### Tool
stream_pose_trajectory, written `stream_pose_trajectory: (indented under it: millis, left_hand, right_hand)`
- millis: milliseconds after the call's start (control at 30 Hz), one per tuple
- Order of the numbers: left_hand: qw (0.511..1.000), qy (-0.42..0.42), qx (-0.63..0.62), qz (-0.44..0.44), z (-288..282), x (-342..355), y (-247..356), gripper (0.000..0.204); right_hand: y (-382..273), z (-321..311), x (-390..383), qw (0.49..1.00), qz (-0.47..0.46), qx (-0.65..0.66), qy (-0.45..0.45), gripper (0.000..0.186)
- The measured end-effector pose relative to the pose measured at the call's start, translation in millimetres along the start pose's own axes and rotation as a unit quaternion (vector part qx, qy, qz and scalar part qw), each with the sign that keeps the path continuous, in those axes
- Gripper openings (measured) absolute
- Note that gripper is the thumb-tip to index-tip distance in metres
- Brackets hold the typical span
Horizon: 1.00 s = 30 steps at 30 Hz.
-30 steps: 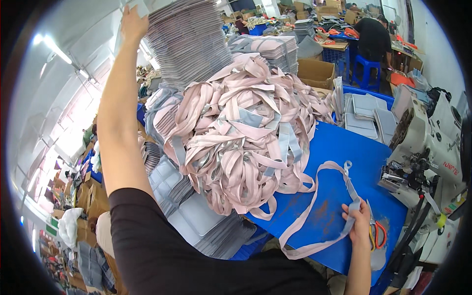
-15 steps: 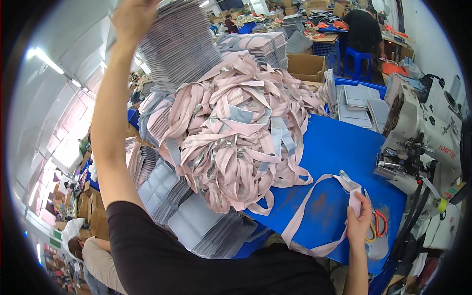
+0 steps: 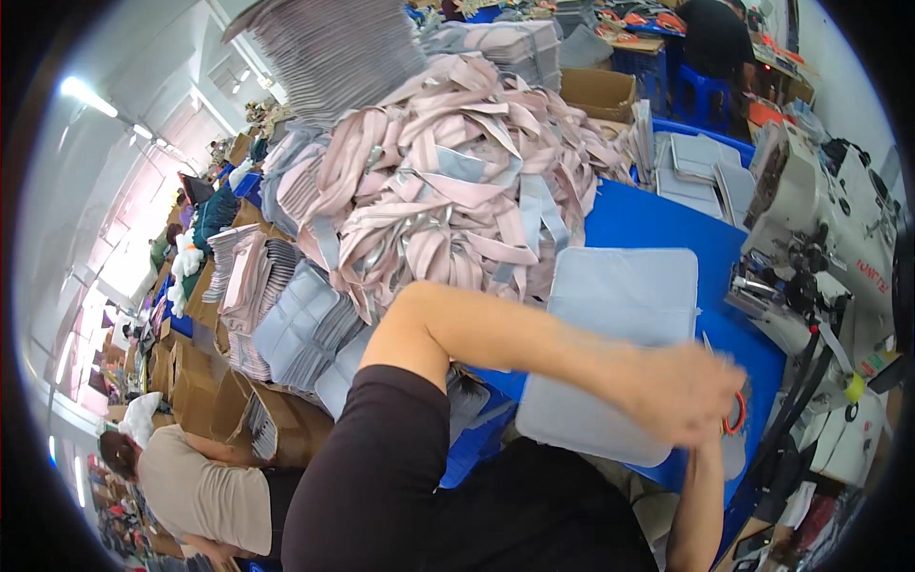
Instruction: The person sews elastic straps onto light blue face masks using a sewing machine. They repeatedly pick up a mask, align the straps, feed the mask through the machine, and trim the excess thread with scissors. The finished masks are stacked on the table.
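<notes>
Laying a padded panel down on the blue worktable beside the sewing machine.

The left hand [image 3: 688, 393], blurred, is resting on the near edge of the flat pale-grey rectangular padded fabric panel [image 3: 615, 334] lying on the blue table [image 3: 658, 214]; its grip cannot be told. The right hand [image 3: 717, 440] is mostly hidden behind it, near orange-handled scissors [image 3: 736, 415]. Squaring the panel toward the white sewing machine [image 3: 820, 229] likely comes next, calling for flat, steady fingers, clear of the heaped pink-and-grey straps [image 3: 448, 181].

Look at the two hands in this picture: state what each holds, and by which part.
The left hand rests on the grey fabric panel at its near right edge; the grip is blurred. The right hand is hidden beneath.
</notes>
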<state>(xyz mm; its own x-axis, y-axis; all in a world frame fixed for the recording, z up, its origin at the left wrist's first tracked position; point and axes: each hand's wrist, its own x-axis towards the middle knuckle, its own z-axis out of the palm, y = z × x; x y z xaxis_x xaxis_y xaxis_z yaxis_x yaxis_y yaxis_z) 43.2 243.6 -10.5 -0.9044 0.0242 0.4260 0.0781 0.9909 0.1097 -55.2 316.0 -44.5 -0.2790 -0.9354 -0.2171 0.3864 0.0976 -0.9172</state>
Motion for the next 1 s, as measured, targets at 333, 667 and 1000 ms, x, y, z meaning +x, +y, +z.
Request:
stream_pose_trajectory:
  millis: [333,667,1000]
  left_hand:
    - [0.916,-0.372,-0.136,-0.067,-74.2,22.6,-86.3,0.040]
    - [0.933,-0.226,-0.214,-0.182,-100.8,-41.0,-105.7,0.016]
    - [0.910,-0.175,-0.259,-0.271,-88.7,-49.8,-111.0,0.015]
  right_hand:
    - [-15.7,-60.8,18.6,0.899,-0.179,-0.354,-0.185,0.020]
    - [17.4,-71.1,26.4,0.956,-0.113,-0.208,-0.171,0.026]
    - [29.1,-81.8,29.8,0.962,-0.128,-0.163,-0.178,0.033]
